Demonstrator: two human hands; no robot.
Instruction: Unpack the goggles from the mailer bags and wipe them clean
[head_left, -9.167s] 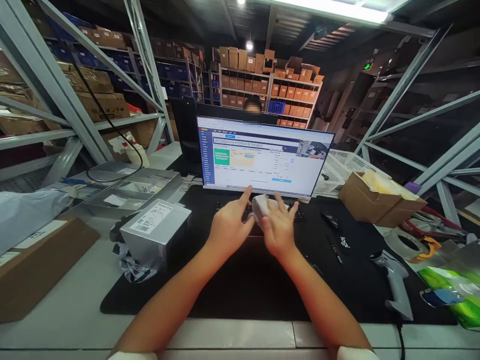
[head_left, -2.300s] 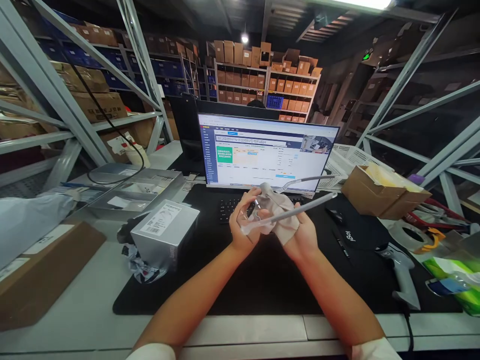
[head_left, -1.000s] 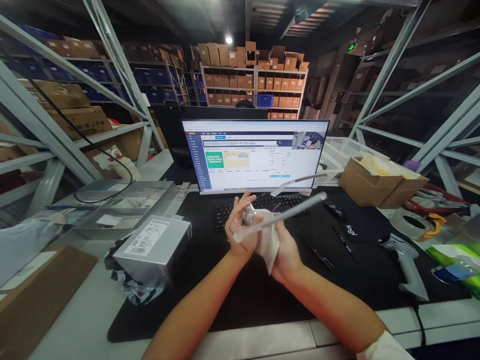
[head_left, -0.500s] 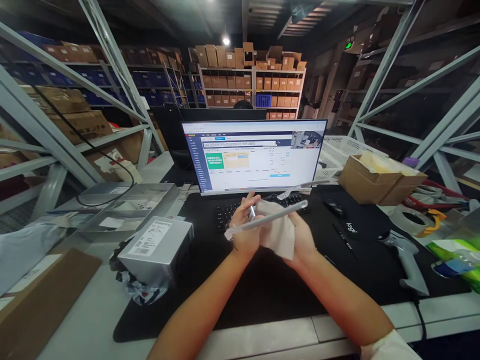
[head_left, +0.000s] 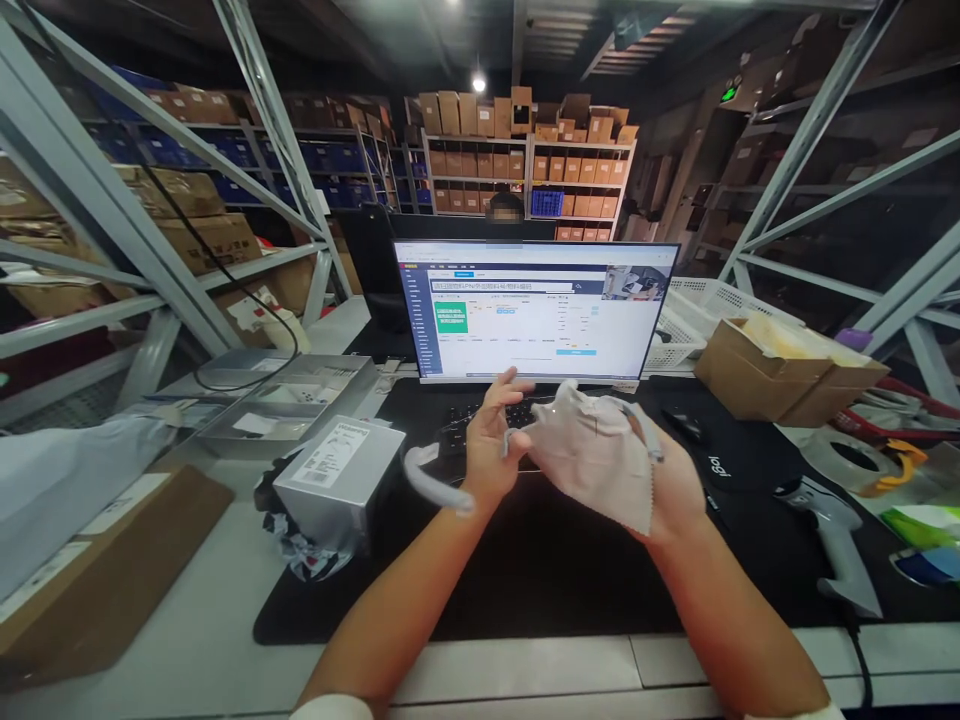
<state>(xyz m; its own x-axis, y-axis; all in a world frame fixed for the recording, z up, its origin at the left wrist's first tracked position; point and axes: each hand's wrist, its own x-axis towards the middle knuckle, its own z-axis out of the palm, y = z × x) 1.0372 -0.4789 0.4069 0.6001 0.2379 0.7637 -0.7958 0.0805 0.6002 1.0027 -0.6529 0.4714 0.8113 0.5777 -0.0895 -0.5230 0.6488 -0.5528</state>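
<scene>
A pair of eyeglasses with pale translucent arms is between my hands above the keyboard (head_left: pixel 459 432). One curved arm of the eyeglasses (head_left: pixel 439 488) sticks out left of my left hand (head_left: pixel 491 445), whose thumb and fingers grip the frame near its middle. My right hand (head_left: pixel 675 490) holds a light grey-pink cleaning cloth (head_left: pixel 600 450) with a zigzag edge, draped over the eyeglasses. The other arm shows along the cloth's right side, against my right fingers. The cloth hides the lenses and most of my right fingertips.
A lit monitor (head_left: pixel 540 320) stands behind my hands on a black desk mat (head_left: pixel 525 590). To the left are a silver-grey box (head_left: pixel 341 475) and metal trays (head_left: pixel 300 400). A mouse (head_left: pixel 682 425), a barcode scanner (head_left: pixel 832 535), a tape roll (head_left: pixel 847 455) and cardboard boxes (head_left: pixel 780 370) stand right.
The eyeglasses have turned, so one arm now points out to the left. The cloth has spread over more of them, and my right hand has shifted right. The view has swung slightly left.
</scene>
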